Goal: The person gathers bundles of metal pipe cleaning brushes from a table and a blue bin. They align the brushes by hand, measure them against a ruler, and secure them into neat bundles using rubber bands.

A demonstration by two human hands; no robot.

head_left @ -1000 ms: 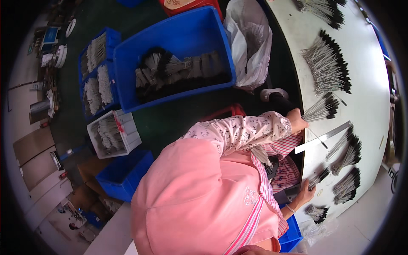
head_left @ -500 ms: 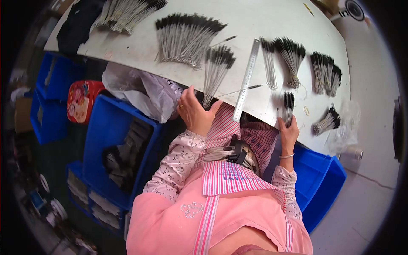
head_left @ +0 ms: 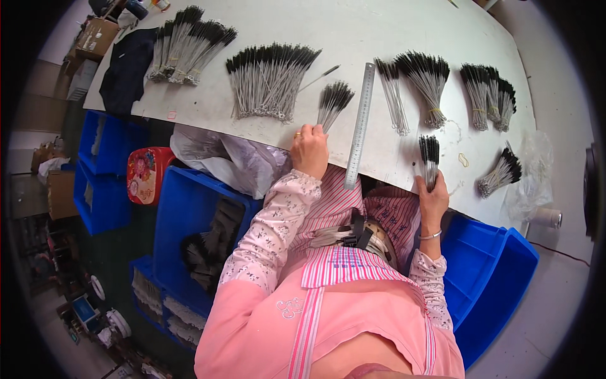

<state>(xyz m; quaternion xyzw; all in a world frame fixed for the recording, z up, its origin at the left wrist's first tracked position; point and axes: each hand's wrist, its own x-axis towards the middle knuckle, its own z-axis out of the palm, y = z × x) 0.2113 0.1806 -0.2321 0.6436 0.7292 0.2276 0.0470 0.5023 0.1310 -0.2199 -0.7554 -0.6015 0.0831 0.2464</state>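
At the table's front edge, my left hand point(head_left: 310, 151) is closed around the lower ends of a bunch of thin wire brushes point(head_left: 336, 101). Their black bristle tips fan out upward past my fingers. To the right, my right hand point(head_left: 432, 201) grips a smaller bunch of the same brushes point(head_left: 430, 158), held upright with the tips pointing away from me. A steel ruler point(head_left: 361, 126) lies between the two hands and juts past the table edge. One loose brush point(head_left: 320, 76) lies beyond the left bunch, beside a wide spread pile of brushes point(head_left: 268, 82).
More brush bundles lie at the far left point(head_left: 189, 47), right of the ruler point(head_left: 426, 85) and at the right point(head_left: 489, 95). A rubber band point(head_left: 463, 160) is near my right hand. Blue bins point(head_left: 161, 234) and a red container point(head_left: 146, 175) stand below the table's left side; another blue bin point(head_left: 473, 252) stands right.
My left hand, spread open beside the bunch before, has closed on its lower ends. The loose brush near the front edge no longer shows separately. My right hand keeps its bunch; the view shifted slightly.
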